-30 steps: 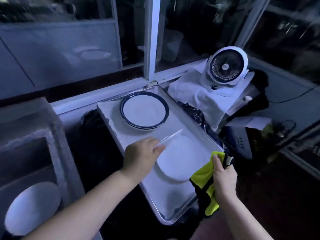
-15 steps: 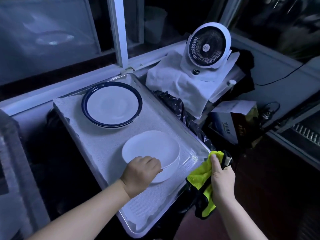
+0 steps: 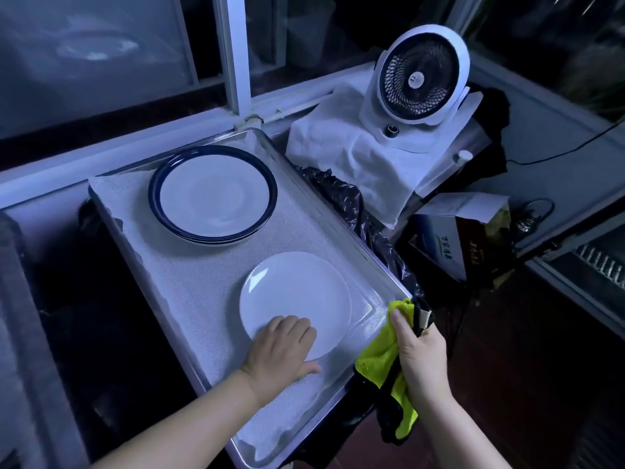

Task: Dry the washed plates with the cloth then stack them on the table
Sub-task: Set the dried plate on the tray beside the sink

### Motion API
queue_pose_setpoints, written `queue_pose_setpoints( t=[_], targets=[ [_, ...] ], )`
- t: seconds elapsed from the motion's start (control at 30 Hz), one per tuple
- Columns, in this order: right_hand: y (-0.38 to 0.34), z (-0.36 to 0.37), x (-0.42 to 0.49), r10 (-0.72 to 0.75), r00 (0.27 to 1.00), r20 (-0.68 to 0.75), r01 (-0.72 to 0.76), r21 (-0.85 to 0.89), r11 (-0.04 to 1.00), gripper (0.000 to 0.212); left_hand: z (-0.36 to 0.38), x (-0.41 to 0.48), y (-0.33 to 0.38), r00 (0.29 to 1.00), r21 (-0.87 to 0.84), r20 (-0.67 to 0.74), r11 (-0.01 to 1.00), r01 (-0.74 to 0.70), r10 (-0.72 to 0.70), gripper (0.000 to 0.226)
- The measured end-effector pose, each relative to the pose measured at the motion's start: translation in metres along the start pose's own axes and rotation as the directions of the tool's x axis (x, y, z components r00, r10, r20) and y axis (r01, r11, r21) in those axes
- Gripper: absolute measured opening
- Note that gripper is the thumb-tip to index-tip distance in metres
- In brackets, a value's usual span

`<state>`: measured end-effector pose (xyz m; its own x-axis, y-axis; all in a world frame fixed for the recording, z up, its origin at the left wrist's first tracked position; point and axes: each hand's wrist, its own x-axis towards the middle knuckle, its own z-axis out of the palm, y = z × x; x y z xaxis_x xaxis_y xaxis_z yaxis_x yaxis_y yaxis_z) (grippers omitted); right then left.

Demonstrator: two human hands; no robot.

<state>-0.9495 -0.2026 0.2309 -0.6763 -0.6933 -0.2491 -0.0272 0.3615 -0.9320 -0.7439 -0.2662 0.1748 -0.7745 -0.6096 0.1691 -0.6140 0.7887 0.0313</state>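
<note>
Head view, one white plate (image 3: 297,292), one cloth (image 3: 377,362), left hand (image 3: 280,350), right hand (image 3: 421,355)

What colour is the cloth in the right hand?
The cloth is yellow-green with black trim; head view.

fan (image 3: 419,74) upright on white sheet (image 3: 368,164) | black plastic bag (image 3: 341,194) beside sheet | printed box (image 3: 449,238) right of bag
</note>
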Motion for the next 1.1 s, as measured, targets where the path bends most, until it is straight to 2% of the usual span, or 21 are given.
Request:
queue_pose_setpoints(
  t=[0.2, 0.3, 0.37, 0.43, 0.47, 0.53, 0.6, 0.7, 0.8, 0.9, 0.97, 1.1],
  targets=[
    [-0.017, 0.037, 0.014, -0.089, 0.968, 0.235, 0.151, -0.264, 0.953, 0.038, -0.009, 0.002, 0.001, 0.996, -0.087, 0.057, 0.994, 0.069, -0.064, 0.058],
    [-0.031, 0.068, 0.027, -0.121, 0.953, 0.278, 0.220, -0.357, 0.908, 0.028, -0.019, -0.006, -0.002, 0.989, -0.141, 0.038, 0.979, 0.147, -0.143, 0.058],
    [-0.033, 0.090, 0.035, -0.150, 0.932, 0.329, 0.283, -0.406, 0.869, 0.028, -0.022, -0.018, -0.008, 0.963, -0.155, 0.025, 0.951, 0.269, -0.269, 0.065],
    [-0.026, 0.112, 0.041, -0.189, 0.881, 0.433, 0.419, -0.531, 0.737, 0.054, -0.026, -0.032, -0.016, 0.876, -0.176, 0.080, 0.858, 0.483, -0.476, 0.082],
    [-0.020, 0.122, 0.042, -0.220, 0.853, 0.474, 0.498, -0.607, 0.620, 0.063, -0.028, -0.037, -0.019, 0.823, -0.181, 0.127, 0.803, 0.568, -0.554, 0.090],
    [-0.013, 0.140, 0.036, -0.302, 0.787, 0.539, 0.617, -0.701, 0.357, 0.066, -0.031, -0.044, -0.024, 0.757, -0.180, 0.199, 0.736, 0.653, -0.623, 0.099],
    [-0.010, 0.155, 0.027, -0.359, 0.713, 0.602, 0.692, -0.689, 0.218, 0.065, -0.032, -0.046, -0.026, 0.734, -0.166, 0.221, 0.717, 0.677, -0.642, 0.102],
    [-0.005, 0.166, 0.010, -0.446, 0.556, 0.701, 0.812, -0.572, 0.114, 0.066, -0.034, -0.046, -0.027, 0.697, -0.155, 0.219, 0.681, 0.715, -0.682, 0.105],
    [0.002, 0.160, -0.006, -0.409, 0.413, 0.813, 0.892, -0.452, 0.001, 0.062, -0.034, -0.049, -0.025, 0.670, -0.160, 0.188, 0.651, 0.742, -0.718, 0.108],
    [0.005, 0.143, -0.014, -0.370, 0.321, 0.872, 0.930, -0.364, -0.051, 0.061, -0.035, -0.051, -0.023, 0.670, -0.159, 0.142, 0.652, 0.742, -0.728, 0.104],
    [0.007, 0.128, -0.015, -0.349, 0.253, 0.902, 0.942, -0.311, -0.122, 0.062, -0.037, -0.051, -0.022, 0.680, -0.174, 0.119, 0.659, 0.731, -0.723, 0.099],
    [0.002, 0.100, -0.019, -0.293, 0.207, 0.933, 0.948, -0.266, -0.177, 0.074, -0.041, -0.056, -0.021, 0.713, -0.209, 0.059, 0.690, 0.693, -0.698, 0.086]
  ],
)
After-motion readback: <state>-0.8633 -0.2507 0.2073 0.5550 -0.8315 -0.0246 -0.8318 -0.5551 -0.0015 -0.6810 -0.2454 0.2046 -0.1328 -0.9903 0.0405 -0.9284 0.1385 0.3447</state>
